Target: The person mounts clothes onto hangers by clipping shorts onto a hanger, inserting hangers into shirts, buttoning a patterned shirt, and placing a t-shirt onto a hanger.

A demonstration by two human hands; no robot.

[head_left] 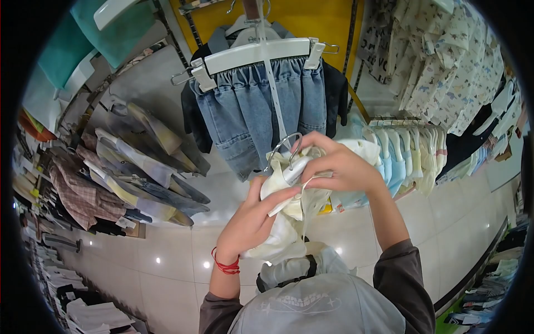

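Fingers point(321, 165) on garment point(280, 236) around hanger point(295, 170)

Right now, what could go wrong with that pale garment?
The pale garment is bunched, so it might crease or slip from the fingers. The metal hook of the white hanger could catch the denim bottoms hanging beyond. The red bracelet sits near the garment and might snag it.

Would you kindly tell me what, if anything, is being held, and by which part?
A cream garment with a white hanger; the right hand pinches its cloth beside the hanger, the left hand grips cloth just below.
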